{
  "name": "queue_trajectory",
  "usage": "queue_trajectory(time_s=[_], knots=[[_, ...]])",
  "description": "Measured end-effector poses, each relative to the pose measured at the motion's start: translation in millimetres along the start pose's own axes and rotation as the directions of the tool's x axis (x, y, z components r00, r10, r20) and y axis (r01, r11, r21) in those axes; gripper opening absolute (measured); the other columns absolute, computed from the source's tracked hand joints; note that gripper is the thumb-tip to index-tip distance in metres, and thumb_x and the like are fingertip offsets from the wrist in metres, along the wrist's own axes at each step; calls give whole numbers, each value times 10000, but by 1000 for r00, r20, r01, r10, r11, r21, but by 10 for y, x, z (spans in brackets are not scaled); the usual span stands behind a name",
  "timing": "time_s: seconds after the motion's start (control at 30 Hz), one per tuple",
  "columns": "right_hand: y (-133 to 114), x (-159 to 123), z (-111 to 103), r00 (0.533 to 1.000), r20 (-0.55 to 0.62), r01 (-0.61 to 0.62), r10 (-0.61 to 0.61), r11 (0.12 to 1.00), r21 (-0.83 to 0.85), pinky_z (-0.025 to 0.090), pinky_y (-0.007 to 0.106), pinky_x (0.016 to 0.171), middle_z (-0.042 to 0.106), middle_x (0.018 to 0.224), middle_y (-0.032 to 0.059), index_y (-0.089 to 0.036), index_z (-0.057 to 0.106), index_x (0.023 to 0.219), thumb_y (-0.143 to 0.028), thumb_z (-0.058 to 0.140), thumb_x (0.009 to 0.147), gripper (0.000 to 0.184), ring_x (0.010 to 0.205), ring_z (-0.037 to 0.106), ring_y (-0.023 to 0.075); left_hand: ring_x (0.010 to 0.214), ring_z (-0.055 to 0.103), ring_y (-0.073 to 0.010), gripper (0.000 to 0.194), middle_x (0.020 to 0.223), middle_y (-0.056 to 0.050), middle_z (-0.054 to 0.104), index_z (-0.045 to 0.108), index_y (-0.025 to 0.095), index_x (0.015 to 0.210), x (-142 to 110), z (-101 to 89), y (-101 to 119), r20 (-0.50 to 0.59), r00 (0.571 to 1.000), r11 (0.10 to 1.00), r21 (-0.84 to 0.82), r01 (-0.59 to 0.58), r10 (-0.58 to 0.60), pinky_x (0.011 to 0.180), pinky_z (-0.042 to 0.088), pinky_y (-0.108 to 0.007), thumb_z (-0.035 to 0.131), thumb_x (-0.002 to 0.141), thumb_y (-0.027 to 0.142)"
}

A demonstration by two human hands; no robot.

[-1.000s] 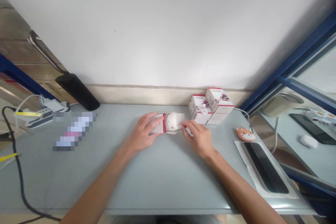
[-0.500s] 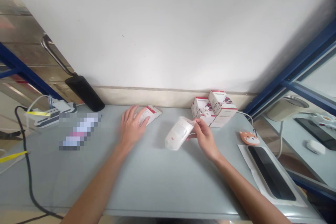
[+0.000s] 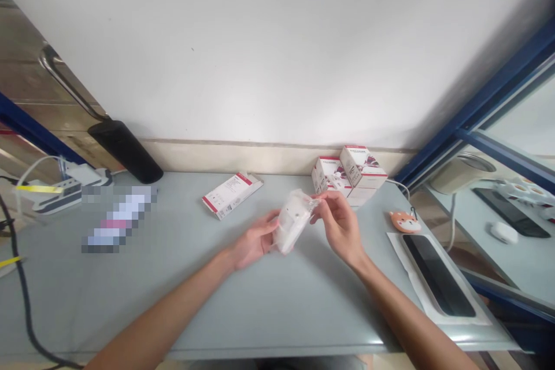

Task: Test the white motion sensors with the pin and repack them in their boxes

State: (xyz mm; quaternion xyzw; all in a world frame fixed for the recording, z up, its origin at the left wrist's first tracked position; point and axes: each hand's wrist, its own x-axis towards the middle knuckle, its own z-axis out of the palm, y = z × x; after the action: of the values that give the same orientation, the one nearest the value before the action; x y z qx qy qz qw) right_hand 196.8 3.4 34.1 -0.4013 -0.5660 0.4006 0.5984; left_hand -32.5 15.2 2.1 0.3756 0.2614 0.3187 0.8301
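Observation:
A white detector (image 3: 289,224) in a clear plastic bag (image 3: 309,203) is held tilted above the middle of the table. My left hand (image 3: 255,241) grips its lower left side, with fingers partly hidden behind it. The upper right end of the bag is pinched between the fingers of my right hand (image 3: 340,226). Behind my left hand, a flattened-looking white and red carton (image 3: 233,195) lies on the table, apart from both hands.
White and red boxes (image 3: 363,176) stand against the wall at back right. To the right are an orange animal-faced case (image 3: 405,221) and a phone (image 3: 437,274) on a white sheet. A black cylinder (image 3: 125,150), power strip (image 3: 71,188) and black cable (image 3: 19,295) occupy the left.
The detector in its bag came out of the carton in my right hand. My left hand put the carton down at the back and moved right to take hold of the detector.

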Motion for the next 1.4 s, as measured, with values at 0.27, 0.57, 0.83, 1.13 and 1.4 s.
queue_trajectory(time_s=[0.27, 0.57, 0.83, 1.13, 1.4], knots=[[-364, 122, 133, 984, -48, 165, -170, 982, -87, 588, 329, 656, 754, 1059, 67, -253, 604, 1062, -402, 598, 1047, 150, 731, 677, 158, 1046, 740, -329, 475, 1186, -138, 728, 688, 190, 1314, 0, -40, -10, 182, 983, 996, -92, -13, 29, 811, 506, -375, 694, 959, 506], [-534, 702, 329, 920, -331, 229, -211, 973, 15, 620, 310, 675, 684, 1199, 63, -268, 512, 1065, -470, 591, 1026, 220, 850, 752, 172, 973, 766, -333, 426, 1103, -80, 742, 674, 234, 1231, -72, -161, 90, 31, 995, 990, -102, -95, 99, 777, 531, -392, 828, 841, 305], [463, 483, 375, 960, -263, -104, 101, 995, 0, 635, 445, 890, 591, 1298, 93, -248, 504, 1102, -461, 593, 957, 273, 953, 749, 204, 715, 705, -199, 351, 965, -72, 739, 638, 199, 1228, -154, -214, 360, -223, 945, 943, -180, -281, 239, 703, 528, -336, 695, 893, 288], [435, 117, 249, 991, 118, 2, 61, 880, -475, 577, 500, 1013, 566, 1478, 128, -272, 543, 1423, -253, 518, 968, 456, 1228, 660, 267, 811, 732, -282, 451, 1064, -143, 755, 623, 178, 1301, -88, -166, 249, -124, 983, 969, -190, -160, 138, 777, 535, -422, 537, 995, 499], [388, -95, 208, 982, 175, 155, -76, 853, -499, 567, 428, 875, 671, 1105, 96, -260, 665, 1191, -315, 477, 1050, 241, 908, 654, 231, 896, 748, -330, 470, 1131, -180, 750, 602, 139, 1362, -39, -72, 103, -110, 988, 982, -146, -124, 108, 864, 531, -496, 484, 1032, 451]])
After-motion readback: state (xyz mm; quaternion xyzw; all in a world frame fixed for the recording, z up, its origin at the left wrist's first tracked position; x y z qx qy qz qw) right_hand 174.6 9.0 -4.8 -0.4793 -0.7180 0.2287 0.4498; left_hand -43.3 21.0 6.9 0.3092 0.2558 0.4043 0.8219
